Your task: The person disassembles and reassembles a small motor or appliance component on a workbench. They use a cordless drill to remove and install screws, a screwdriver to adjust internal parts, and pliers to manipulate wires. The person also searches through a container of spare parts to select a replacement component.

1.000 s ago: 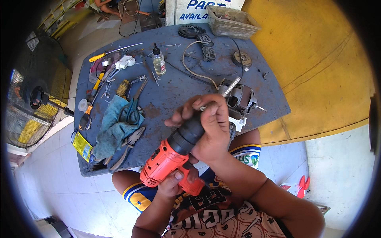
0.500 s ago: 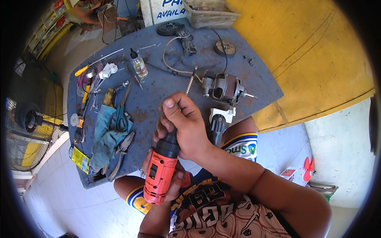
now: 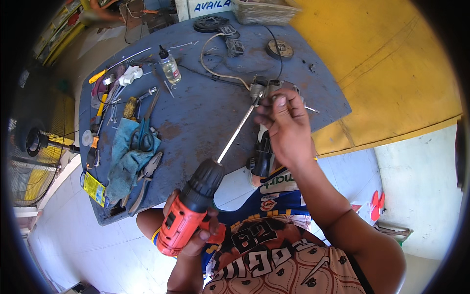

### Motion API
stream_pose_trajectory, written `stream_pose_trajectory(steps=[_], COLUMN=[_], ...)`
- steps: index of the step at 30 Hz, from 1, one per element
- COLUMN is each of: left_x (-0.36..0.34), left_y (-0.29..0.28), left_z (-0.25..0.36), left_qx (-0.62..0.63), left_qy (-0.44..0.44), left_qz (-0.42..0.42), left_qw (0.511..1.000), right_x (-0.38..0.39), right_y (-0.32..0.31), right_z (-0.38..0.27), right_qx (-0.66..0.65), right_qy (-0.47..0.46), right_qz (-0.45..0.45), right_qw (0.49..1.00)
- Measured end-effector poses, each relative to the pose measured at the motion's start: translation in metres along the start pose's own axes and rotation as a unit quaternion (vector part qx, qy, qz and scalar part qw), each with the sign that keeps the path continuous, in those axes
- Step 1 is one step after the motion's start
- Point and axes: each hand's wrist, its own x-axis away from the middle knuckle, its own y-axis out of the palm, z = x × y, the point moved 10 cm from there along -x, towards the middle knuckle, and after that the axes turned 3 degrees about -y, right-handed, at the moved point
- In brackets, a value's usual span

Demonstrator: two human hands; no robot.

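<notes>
Left hand [image 3: 197,242] wrapped firmly round the cordless drill [image 3: 180,226], held above the lap at the table's [image 3: 191,122] near edge: orange-red body, scuffed black chuck [image 3: 204,182], and a long, pale, ridged bit [image 3: 237,137] slanting up and right! Over at its far end, the right hand [image 3: 290,131], fingers curled by the electric motor [image 3: 257,91]; can't tell if they grip anything. Farther out, a squeeze bottle [image 3: 170,68], clear liquid inside, and a translucent plastic tub [image 3: 264,18], contents unclear.

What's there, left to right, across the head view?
Black wire-caged fan, flat yellow packet, crumpled teal cloth, red-and-black pistol-shaped power drill, the person's bare right hand, small red object near the right edge.
</notes>
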Motion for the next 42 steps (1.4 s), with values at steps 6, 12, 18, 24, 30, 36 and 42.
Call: stream_pose_trajectory(steps=[6,12,18,24,30,36,42], left_x=[0.009,0.006,0.008,-0.005,-0.004,-0.002,0.001], left_y=[0.006,0.005,-0.002,-0.004,-0.018,-0.016,-0.019], left_z=[-0.006,-0.024,-0.038,-0.035,-0.025,-0.056,-0.063], left_qx=[0.005,0.009,0.129,0.146,0.131,0.397,0.405], left_qy=[0.007,-0.048,-0.127,-0.155,-0.120,-0.209,-0.220], left_qz=[-0.004,-0.039,-0.053,-0.073,-0.069,-0.079,-0.068], left_qw=[1.000,0.998,0.982,0.974,0.982,0.890,0.885], right_x=[-0.006,-0.001,-0.001,-0.001,0.005,0.002,0.001], right_y=[-0.029,-0.025,-0.026,-0.033,-0.036,-0.030,-0.023], right_z=[-0.012,-0.013,-0.022,-0.017,-0.017,-0.013,-0.007], right_qx=[-0.091,-0.110,-0.075,-0.052,0.025,0.014,-0.031], right_qy=[0.000,0.006,-0.043,-0.020,-0.035,-0.059,-0.059], right_qz=[-0.089,-0.117,-0.157,-0.155,-0.164,-0.155,-0.154], right_qw=[0.992,0.987,0.984,0.986,0.986,0.986,0.986])
